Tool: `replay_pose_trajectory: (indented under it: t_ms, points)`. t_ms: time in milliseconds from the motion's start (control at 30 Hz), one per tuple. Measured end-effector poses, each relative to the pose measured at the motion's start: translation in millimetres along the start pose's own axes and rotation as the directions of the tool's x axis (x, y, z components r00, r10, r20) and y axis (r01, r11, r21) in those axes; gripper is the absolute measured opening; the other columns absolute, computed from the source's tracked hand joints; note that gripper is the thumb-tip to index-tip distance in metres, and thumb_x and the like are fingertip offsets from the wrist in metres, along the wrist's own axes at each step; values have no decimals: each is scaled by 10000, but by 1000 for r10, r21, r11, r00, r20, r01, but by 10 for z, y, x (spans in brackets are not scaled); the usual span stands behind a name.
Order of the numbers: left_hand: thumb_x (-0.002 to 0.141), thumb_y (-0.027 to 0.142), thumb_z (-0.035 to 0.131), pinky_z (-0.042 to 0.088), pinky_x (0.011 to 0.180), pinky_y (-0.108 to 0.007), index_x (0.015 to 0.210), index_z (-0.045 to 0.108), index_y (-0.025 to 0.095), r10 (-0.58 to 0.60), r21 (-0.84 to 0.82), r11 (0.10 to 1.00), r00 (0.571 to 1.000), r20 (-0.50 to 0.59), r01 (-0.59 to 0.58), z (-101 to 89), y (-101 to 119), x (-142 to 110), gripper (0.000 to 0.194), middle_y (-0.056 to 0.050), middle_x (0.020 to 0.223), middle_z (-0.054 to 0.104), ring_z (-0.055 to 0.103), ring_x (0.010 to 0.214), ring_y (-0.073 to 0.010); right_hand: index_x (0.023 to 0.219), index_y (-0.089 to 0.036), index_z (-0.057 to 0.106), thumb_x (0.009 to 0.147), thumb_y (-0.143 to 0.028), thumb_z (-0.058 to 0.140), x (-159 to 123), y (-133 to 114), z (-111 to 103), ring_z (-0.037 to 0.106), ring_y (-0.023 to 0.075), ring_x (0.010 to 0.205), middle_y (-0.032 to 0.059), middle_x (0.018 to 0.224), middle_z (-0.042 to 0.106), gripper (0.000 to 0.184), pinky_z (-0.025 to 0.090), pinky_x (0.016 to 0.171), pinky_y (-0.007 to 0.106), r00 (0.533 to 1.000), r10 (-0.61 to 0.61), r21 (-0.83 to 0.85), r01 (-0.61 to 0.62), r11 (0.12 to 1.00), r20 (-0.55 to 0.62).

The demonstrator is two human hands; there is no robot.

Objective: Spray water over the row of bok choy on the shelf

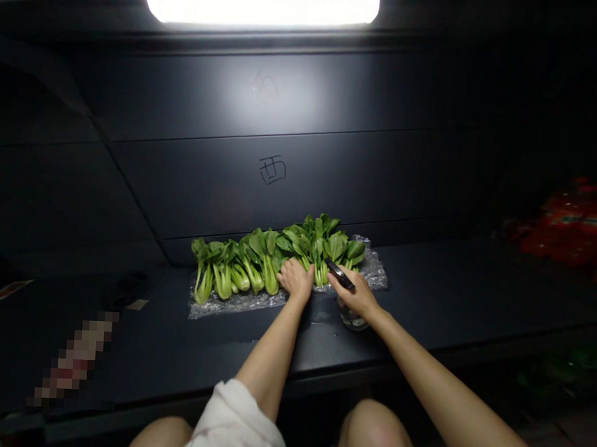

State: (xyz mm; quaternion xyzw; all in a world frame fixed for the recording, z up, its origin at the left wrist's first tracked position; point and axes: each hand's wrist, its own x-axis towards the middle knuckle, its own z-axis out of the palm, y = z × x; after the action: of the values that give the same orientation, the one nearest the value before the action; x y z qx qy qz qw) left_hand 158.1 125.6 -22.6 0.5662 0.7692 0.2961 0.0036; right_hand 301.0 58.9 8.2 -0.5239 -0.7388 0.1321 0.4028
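Note:
A row of green bok choy point(256, 258) lies on a sheet of clear plastic wrap point(224, 303) on a dark shelf point(450, 291). My left hand point(295, 278) rests on the stems near the middle of the row, fingers curled over one plant. My right hand point(355, 294) sits just to its right, closed around a small dark tool point(340, 275) that points toward the greens. A small clear container point(353, 320) shows under my right wrist.
A dark panelled wall with a handwritten mark point(272, 170) rises behind the shelf, under a bright lamp point(262, 5). Red packages point(576, 228) are stacked at the far right. My knees point(372, 431) are below the shelf's front edge.

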Motion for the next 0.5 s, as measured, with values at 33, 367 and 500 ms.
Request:
replay_pose_trajectory:
  t_ms: [33, 367, 500]
  points:
    - [836, 429, 558, 418, 936, -464, 1080, 620, 99, -11, -3, 1000, 1000, 15, 11, -14, 9, 19, 415, -206, 1136, 666, 597, 1122, -349, 762, -220, 597, 908, -419, 471, 1, -2, 0, 608, 185, 638, 27, 700, 667, 277, 399, 597, 254, 1000, -3, -6, 3, 1000, 3]
    - [874, 362, 506, 487, 842, -329, 1071, 623, 90, -83, -369, 924, 994, 68, 102, -230, -201, 184, 356, -182, 1021, 726, 683, 1005, -276, 803, -214, 622, 913, -416, 472, 23, -37, -1, 629, 195, 679, 39, 753, 688, 275, 410, 622, 258, 996, -55, 0, 55, 999, 74]
    - [851, 417, 575, 484, 778, -288, 1009, 600, 158, -79, -454, 889, 996, -42, 52, -311, -347, 237, 305, -110, 947, 722, 685, 916, -231, 842, -209, 625, 908, -442, 474, 21, -24, 12, 639, 198, 715, 40, 762, 689, 285, 415, 634, 253, 997, -55, 15, 54, 998, 50]
